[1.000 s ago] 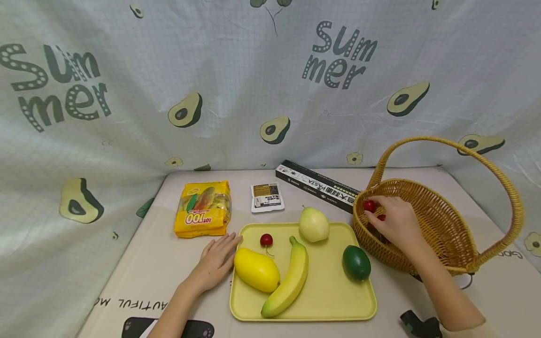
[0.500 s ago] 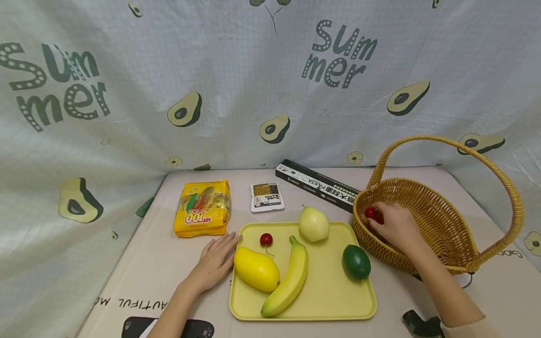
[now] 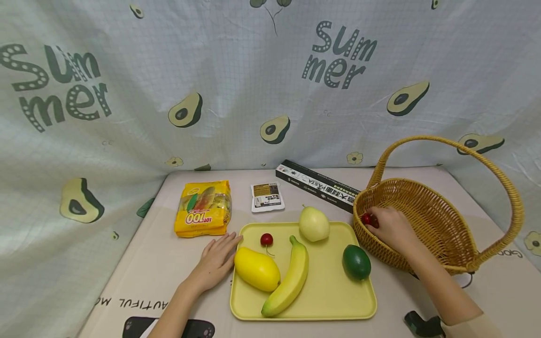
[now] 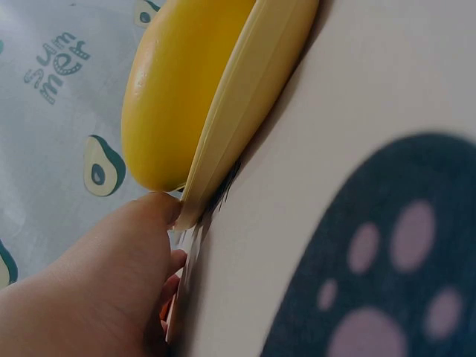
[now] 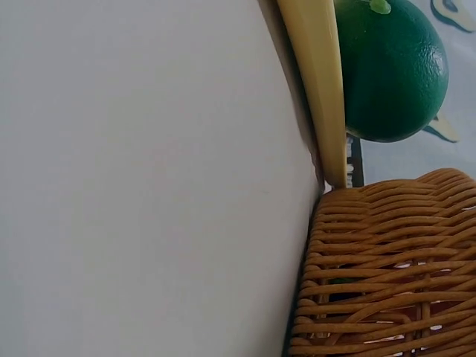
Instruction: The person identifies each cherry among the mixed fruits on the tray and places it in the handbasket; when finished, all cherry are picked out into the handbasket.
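My right hand [image 3: 394,230] reaches into the left part of a wicker basket [image 3: 437,211]. Its thumb and fingers pinch at a red cherry [image 3: 366,218], with a second red one close beside it, partly hidden by the fingertips. Flat on the table, my left hand [image 3: 217,263] touches the left rim of a yellow tray [image 3: 325,300] with its fingers extended. On that tray lie a yellow mango [image 3: 257,270], a banana [image 3: 289,281], a cherry with a stem [image 3: 266,240], a pale pear [image 3: 314,224] and a dark green oval fruit [image 3: 356,263].
Behind the tray lie a yellow snack bag [image 3: 203,209], a small white pouch [image 3: 267,197] and a long black pasta box [image 3: 317,183] whose end meets the basket. The tall basket handle [image 3: 503,178] arches over the right side. A dark object [image 3: 422,324] sits by the right forearm.
My right hand has lowered the cherry from near the basket's rim deeper inside, down beside the other red fruit. The left hand and the tray's fruit stay where they were.
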Demonstrator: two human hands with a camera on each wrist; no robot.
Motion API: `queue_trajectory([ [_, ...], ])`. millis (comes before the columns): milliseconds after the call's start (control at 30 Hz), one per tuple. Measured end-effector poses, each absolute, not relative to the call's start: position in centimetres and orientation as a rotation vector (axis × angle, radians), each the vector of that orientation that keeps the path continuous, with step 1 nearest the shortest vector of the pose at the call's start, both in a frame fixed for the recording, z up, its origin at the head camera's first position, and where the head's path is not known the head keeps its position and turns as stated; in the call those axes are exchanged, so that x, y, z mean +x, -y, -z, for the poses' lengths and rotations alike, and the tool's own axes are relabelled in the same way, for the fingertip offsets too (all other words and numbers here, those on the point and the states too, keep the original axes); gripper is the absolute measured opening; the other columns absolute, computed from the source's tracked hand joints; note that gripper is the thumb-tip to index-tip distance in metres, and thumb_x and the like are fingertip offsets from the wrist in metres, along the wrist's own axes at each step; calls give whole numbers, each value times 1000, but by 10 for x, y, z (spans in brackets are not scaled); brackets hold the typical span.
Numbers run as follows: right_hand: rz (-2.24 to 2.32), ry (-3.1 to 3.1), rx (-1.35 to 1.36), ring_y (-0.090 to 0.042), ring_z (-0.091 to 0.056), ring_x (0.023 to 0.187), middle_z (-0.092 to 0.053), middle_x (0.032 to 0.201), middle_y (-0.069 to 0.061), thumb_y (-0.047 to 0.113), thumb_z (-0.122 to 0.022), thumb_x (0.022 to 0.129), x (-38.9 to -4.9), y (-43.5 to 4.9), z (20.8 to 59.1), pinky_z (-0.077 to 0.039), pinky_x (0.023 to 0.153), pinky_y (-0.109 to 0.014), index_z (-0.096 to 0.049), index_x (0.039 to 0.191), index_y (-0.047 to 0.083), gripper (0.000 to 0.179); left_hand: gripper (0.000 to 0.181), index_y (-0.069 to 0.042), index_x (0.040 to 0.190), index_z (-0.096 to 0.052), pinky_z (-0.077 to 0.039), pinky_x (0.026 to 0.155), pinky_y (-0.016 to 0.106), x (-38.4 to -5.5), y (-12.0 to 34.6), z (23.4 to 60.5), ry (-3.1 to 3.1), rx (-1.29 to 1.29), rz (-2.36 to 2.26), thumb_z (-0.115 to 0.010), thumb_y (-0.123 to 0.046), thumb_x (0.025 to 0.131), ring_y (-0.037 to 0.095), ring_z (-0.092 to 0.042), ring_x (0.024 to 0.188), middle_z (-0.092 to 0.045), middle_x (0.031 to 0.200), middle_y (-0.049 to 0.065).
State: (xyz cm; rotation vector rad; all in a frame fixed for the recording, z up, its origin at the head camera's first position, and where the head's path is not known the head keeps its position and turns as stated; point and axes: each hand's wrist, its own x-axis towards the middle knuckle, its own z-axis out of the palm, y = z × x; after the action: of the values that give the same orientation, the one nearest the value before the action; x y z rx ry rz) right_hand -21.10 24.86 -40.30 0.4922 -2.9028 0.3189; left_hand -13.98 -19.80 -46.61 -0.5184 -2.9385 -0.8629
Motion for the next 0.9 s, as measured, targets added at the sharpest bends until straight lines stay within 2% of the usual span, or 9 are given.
queue_trajectory([
  [333,-260,2927,522,-29,-56,72,-65,80,-11,14,-74,73,-211,-250,404,-47,58,-43,-65,97,1,29,46,-19,139,-42,-7,108,52,-140,198,466,2940,-517,855,-49,-27,94,27,-24,135,-35,144,7],
  [633,-235,2924,536,-29,-54,71,-66,84,-13,10,-76,70,-211,-250,405,-46,58,-43,-65,97,2,31,46,-20,139,-40,-7,108,51,-141,199,466,2965,-518,855,-48,-27,95,26,-23,135,-34,145,6],
  [900,-227,2917,564,-27,-54,68,-65,79,-10,9,-76,69,-212,-251,406,-45,55,-41,-66,92,2,26,46,-21,140,-40,-7,108,51,-141,199,466,2959,-526,862,-49,-26,95,26,-23,135,-34,145,6],
])
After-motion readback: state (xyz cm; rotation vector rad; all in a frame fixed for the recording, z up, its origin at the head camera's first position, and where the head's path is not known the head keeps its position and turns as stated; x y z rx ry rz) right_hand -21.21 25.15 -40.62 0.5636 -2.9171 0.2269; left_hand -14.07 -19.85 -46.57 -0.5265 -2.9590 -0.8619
